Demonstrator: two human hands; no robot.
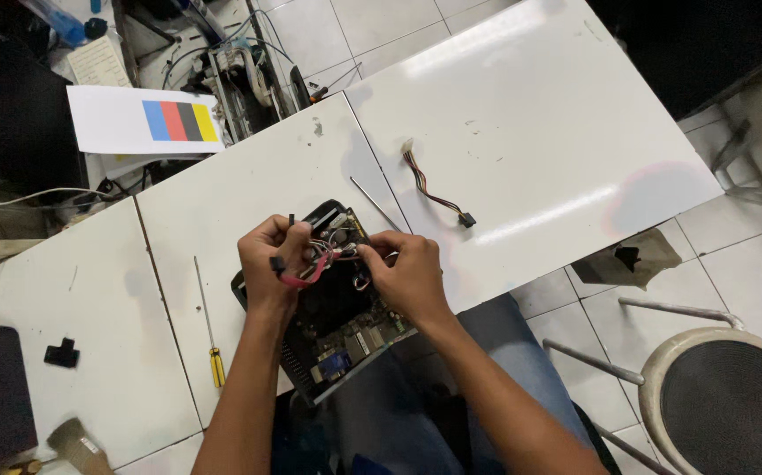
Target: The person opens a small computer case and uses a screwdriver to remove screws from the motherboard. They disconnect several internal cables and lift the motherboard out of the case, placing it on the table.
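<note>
**Head view: two hands work wires above an open chassis**

Head view. The left hand (268, 257) is closed around a red wire bundle (309, 268). The right hand (407, 274) pinches the same bundle's other end. The bundle runs left to right between them, just above the black chassis (337, 330) at the table (522, 105) edge. A screwdriver (208, 327) lies left of the chassis.

Lying on the counter (531, 105), at its near edge: circuit board (337, 321) under both hands, screwdriver (208, 321) left of it, loose cable (436, 189) behind and right, stool (722, 400) standing on the floor far right.
</note>
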